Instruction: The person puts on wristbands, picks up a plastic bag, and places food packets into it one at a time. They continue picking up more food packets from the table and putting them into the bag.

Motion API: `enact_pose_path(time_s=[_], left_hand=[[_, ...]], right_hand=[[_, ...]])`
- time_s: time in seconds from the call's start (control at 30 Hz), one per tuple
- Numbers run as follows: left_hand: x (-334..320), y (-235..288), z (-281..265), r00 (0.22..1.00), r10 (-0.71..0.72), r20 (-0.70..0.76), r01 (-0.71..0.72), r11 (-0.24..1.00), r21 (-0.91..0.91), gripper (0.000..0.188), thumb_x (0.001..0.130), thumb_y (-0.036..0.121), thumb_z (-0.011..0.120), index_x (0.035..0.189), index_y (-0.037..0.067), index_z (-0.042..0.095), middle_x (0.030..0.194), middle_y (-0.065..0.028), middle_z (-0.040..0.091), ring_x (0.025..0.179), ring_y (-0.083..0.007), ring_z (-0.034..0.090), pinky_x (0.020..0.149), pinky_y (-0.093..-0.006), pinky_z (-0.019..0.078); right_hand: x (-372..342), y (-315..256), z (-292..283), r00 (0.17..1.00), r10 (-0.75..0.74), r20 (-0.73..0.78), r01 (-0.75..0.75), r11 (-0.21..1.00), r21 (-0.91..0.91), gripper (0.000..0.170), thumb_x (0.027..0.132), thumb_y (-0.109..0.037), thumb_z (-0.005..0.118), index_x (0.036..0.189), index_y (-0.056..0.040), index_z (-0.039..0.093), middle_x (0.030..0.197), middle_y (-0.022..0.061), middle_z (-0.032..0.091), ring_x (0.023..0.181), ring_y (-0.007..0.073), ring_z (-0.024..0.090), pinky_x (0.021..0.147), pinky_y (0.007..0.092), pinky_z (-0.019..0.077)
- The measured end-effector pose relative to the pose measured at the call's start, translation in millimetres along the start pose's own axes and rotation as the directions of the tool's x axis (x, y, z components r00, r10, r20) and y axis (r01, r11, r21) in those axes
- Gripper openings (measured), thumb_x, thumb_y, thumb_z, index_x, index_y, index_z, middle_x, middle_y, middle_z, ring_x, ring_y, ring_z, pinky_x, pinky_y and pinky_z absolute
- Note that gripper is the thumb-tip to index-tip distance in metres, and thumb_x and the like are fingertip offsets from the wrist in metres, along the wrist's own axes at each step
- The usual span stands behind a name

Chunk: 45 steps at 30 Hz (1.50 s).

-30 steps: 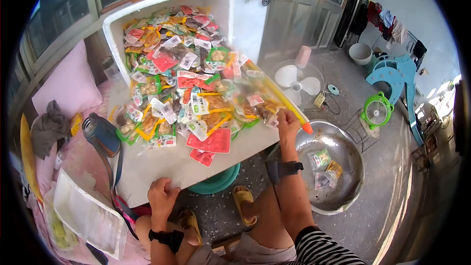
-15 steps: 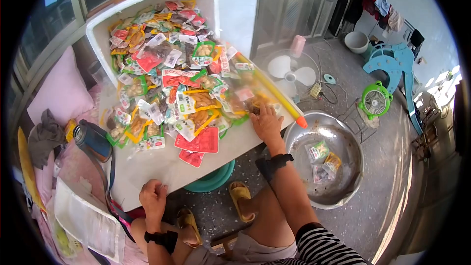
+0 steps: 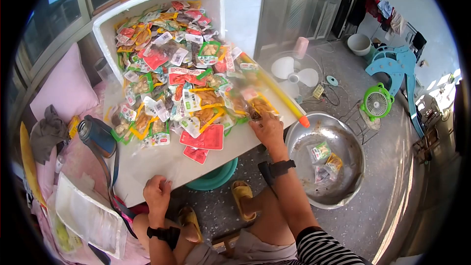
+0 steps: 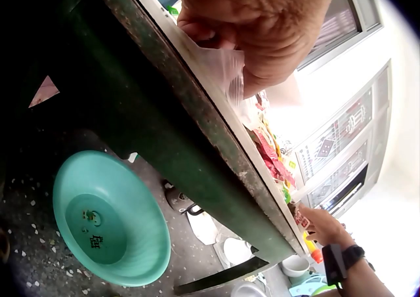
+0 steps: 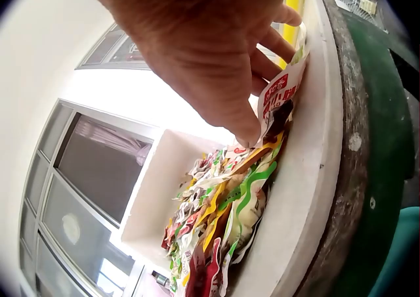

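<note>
The left hand [image 3: 157,196], fingers curled in, pinches a clear plastic bag [image 4: 226,70] at the near edge of the table [image 3: 132,167]. The right hand [image 3: 270,130] grips a white packet [image 5: 279,93] between thumb and fingers at the table's right side; its large red Chinese characters are tilted and partly covered, too much to read whole.

Beside that hand spreads the heap of packets [image 3: 201,98], some edged yellow, others green, with small white labels, several bearing barcodes. At the heap's near side, 2 red packets [image 3: 206,138] overlap, their pale print too small to make out. The heap runs back into a white foam box [image 3: 100,34], its open side facing the person. A yellow stick [image 3: 274,91] with an orange tip lies along the right edge.

On the floor to the right, a metal basin [image 3: 349,167] holds 3 packets: 1 green and white, 1 yellow, 1 pale with dark contents. Below the table is a teal basin [image 4: 147,244] with black characters and a small motif printed on its bottom. A blue flask [image 3: 98,135] stands at the left edge.
</note>
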<state>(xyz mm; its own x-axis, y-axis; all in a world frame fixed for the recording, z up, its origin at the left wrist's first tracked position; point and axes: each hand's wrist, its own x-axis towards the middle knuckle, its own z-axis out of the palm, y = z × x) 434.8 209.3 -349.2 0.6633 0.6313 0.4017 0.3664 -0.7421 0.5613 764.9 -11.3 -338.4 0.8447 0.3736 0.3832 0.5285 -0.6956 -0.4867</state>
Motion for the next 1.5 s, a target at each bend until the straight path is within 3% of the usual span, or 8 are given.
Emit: enact_pose_path(time_s=[0.27,0.7,0.9,1.0,1.07,1.17,1.3,1.5], left_hand=[[2,4,-1,0.998,-0.052,0.026,0.052,0.999,-0.002,0.02,0.068,0.006,0.074,0.082,0.005,0.06,0.064,-0.0097,0.055,0.06,-0.0297,0.054,0.057,-0.0414,0.0437],[1,5,-3,0.998,-0.053,0.028,0.053,0.999,-0.003,0.021,0.067,0.007,0.076,0.081,0.006,0.06,0.063,-0.0089,0.055,0.059,-0.0283,0.054,0.056,-0.0401,0.0434],[0,7,-2,0.999,-0.041,-0.003,0.04,0.999,-0.012,0.022,0.068,0.008,0.076,0.08,0.006,0.059,0.063,-0.0084,0.055,0.059,-0.0274,0.055,0.054,-0.0395,0.0428],[1,7,-2,0.998,-0.058,-0.001,0.058,0.998,-0.008,0.022,0.068,0.008,0.077,0.081,0.006,0.059,0.063,-0.0086,0.055,0.06,-0.0275,0.055,0.055,-0.0398,0.0435],[0,10,-4,0.996,-0.083,0.012,0.083,0.997,-0.002,0.022,0.068,0.01,0.077,0.081,0.007,0.06,0.064,-0.0087,0.056,0.061,-0.0275,0.056,0.055,-0.0402,0.0443],[0,9,-3,0.998,-0.067,0.0,0.067,0.998,0.021,0.021,0.07,0.012,0.076,0.083,0.007,0.06,0.066,-0.0084,0.057,0.063,-0.0276,0.057,0.056,-0.0399,0.0452],[1,8,0,0.998,-0.015,-0.055,0.017,1.0,0.024,0.021,0.069,0.01,0.076,0.083,0.006,0.061,0.063,-0.0079,0.057,0.059,-0.0249,0.056,0.054,-0.038,0.0443],[1,10,-4,0.997,-0.071,0.007,0.071,0.997,0.028,0.019,0.072,0.011,0.074,0.085,0.007,0.061,0.069,-0.0088,0.059,0.068,-0.0287,0.059,0.06,-0.0415,0.0462]], right_hand=[[7,-39,1,0.857,-0.324,-0.4,0.413,0.897,0.157,0.031,0.074,-0.007,0.073,0.102,0.0004,0.061,0.102,0.0169,0.061,0.093,0.0371,0.059,0.077,0.0428,0.0494],[36,-68,38,0.952,-0.198,-0.234,0.187,0.98,-0.071,0.019,0.073,-0.008,0.069,0.091,-0.0059,0.063,0.088,0.0125,0.057,0.079,0.0314,0.063,0.062,0.041,0.0516],[5,-99,-17,0.886,-0.197,-0.42,0.364,0.857,0.365,0.013,0.082,-0.005,0.065,0.095,-0.0043,0.066,0.082,0.0082,0.061,0.063,0.0233,0.062,0.054,0.0342,0.0496],[-26,-116,-17,0.998,0.039,-0.049,0.027,0.429,0.903,0.011,0.089,-0.011,0.064,0.094,-0.0018,0.065,0.076,0.0058,0.063,0.058,0.0163,0.062,0.051,0.0274,0.0498],[-37,-126,-4,0.945,-0.002,0.327,-0.326,0.074,0.943,0.015,0.092,-0.014,0.061,0.095,0.0012,0.064,0.073,0.0056,0.065,0.055,0.0123,0.063,0.05,0.0237,0.0531],[-49,-138,30,0.827,-0.129,0.547,-0.551,0.007,0.835,0.015,0.091,-0.011,0.06,0.098,0.0014,0.063,0.073,0.0061,0.066,0.057,0.0129,0.064,0.052,0.0239,0.0548],[-61,-149,46,0.746,-0.156,0.647,-0.595,0.279,0.754,0.018,0.088,-0.011,0.062,0.099,0.0031,0.061,0.073,0.0056,0.064,0.056,0.0122,0.063,0.047,0.0237,0.0512],[-60,-152,34,0.791,-0.16,0.591,-0.498,0.393,0.773,0.017,0.086,-0.01,0.062,0.099,0.0011,0.062,0.072,0.0046,0.062,0.051,0.0098,0.057,0.044,0.0222,0.0459]])
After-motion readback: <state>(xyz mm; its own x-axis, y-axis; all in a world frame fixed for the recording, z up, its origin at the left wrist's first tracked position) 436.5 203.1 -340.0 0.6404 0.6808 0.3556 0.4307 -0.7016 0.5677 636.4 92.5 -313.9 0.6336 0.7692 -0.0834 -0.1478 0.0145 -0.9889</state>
